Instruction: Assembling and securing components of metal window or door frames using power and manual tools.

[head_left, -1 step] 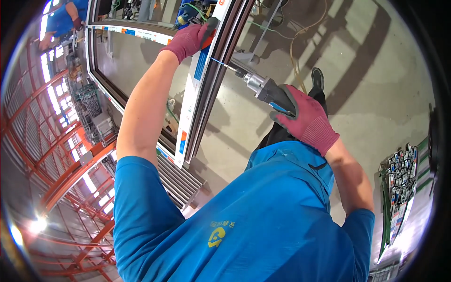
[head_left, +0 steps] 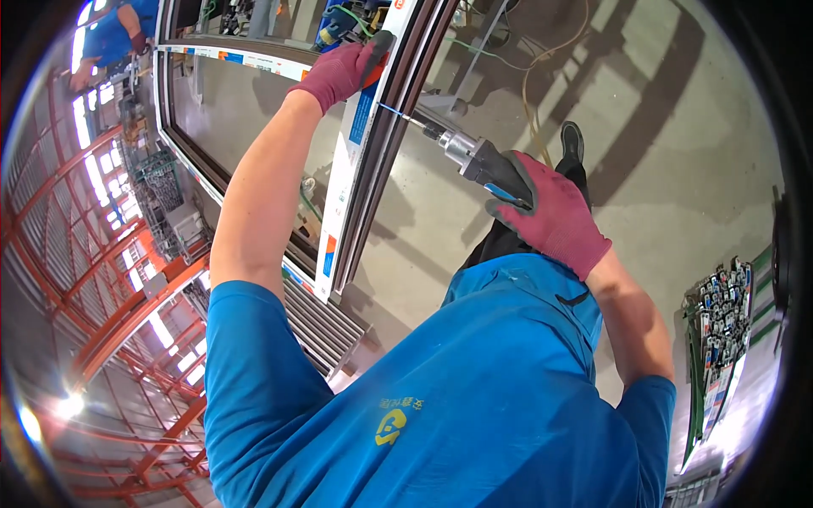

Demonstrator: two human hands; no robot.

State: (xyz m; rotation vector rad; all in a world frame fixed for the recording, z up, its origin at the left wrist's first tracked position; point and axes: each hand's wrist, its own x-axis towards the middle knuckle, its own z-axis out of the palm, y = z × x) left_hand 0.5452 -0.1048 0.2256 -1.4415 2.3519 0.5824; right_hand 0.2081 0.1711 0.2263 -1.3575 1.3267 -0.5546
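Head view: left hand [head_left: 339,72] wraps the upper edge of the upright window frame [head_left: 373,169], steadying it, while the right hand [head_left: 555,216] is closed round a power screwdriver [head_left: 474,157] whose bit meets the frame's dark side profile. Step looks like screw driving; next needs the bit kept square and steady pressure.

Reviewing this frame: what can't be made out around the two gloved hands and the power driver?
Head view only:
- Tip of the grey power driver: its bit meets the brown window frame, too small to see any screw.
- Driver handle: covered by the right hand.
- Left hand grip: fingers wrap the frame edge, hidden behind it.
- Parts rack: distorted at the rim.
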